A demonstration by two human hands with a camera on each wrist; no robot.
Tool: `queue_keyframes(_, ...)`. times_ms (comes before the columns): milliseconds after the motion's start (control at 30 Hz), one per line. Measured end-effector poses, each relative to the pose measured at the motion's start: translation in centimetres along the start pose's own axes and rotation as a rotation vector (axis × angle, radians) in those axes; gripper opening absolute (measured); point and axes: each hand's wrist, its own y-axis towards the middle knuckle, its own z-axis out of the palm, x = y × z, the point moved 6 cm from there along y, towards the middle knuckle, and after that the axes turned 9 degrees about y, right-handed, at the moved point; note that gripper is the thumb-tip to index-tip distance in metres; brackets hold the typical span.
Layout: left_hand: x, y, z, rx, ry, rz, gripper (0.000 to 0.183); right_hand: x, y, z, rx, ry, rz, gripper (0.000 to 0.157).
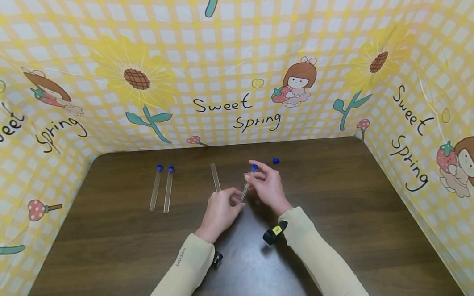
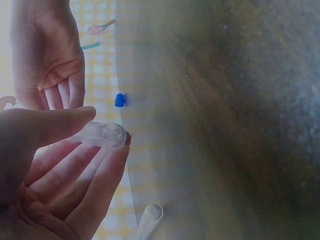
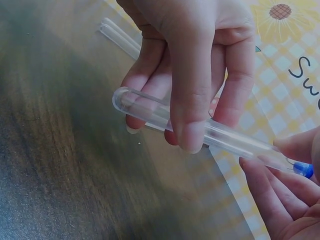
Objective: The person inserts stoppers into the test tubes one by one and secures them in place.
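Between both hands a clear test tube (image 1: 245,191) is held at a slant, its rounded bottom toward the person. My left hand (image 1: 220,211) pinches its lower part between thumb and fingers. At the upper end, my right hand (image 1: 270,188) grips the tube just below its blue cap (image 3: 302,169), with the index finger reaching over the cap. An uncapped test tube (image 1: 215,177) lies behind the left hand, which hides its near end. On the table beyond the right hand sits a loose blue cap (image 1: 276,160).
Two test tubes with blue caps, the left one (image 1: 155,190) and the right one (image 1: 168,192), lie side by side on the left of the dark wooden table (image 1: 105,253). Yellow checked cloth (image 1: 232,54) walls the back and both sides.
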Motion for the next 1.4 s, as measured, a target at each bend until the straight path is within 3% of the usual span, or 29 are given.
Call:
queue_keyframes(67,0.0,0.0,0.0,0.001,-0.002,0.000,0.023,0.0,0.0,0.0,0.001,0.003,-0.002,0.048)
queue_keyframes(300,0.0,0.0,0.0,0.002,0.004,-0.001,0.023,-3.4,1.7,-0.8,-0.011,0.014,-0.029,0.048)
queue_keyframes(1133,0.4,0.0,-0.6,-0.028,0.006,-0.020,0.025,-3.2,2.0,-0.7,0.036,-0.070,-0.055,0.057)
queue_keyframes(1400,0.8,-0.2,-1.0,-0.065,0.010,-0.045,0.024,-3.1,2.0,-1.0,0.035,-0.096,-0.087,0.050)
